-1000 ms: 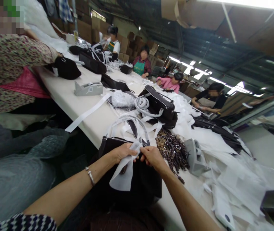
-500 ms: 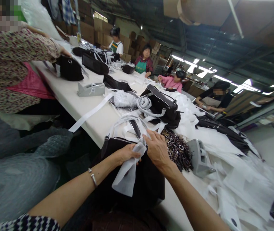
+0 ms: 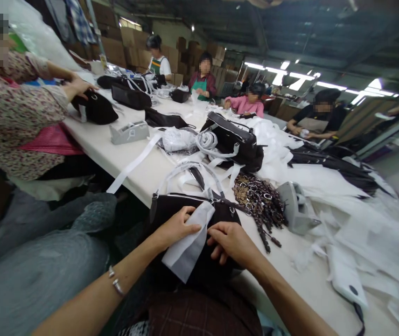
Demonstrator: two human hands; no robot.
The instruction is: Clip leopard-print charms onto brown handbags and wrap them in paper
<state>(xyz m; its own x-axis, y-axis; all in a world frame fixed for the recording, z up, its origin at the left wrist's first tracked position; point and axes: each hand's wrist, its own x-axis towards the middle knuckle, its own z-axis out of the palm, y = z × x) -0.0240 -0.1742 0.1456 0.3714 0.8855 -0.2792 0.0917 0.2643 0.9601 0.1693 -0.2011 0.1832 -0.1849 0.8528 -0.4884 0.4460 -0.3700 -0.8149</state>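
Left hand [image 3: 176,228] – thumb across white strip [image 3: 191,247], fingers closed on it. Right hand [image 3: 230,240] at strip's right edge, fingers curled narrow; cannot tell whether gripping. Black handbag [image 3: 167,208] beneath both hands, at near edge of table [image 3: 97,137] – wrapped handles [image 3: 217,179] upright, tassel pile [image 3: 255,196] to right.

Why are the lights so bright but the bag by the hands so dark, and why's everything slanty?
Head view: ceiling lights glare white under a dark roof; head view: the front bag is itself black, hiding detail; head view: the table slants, perhaps because the view is tilted.
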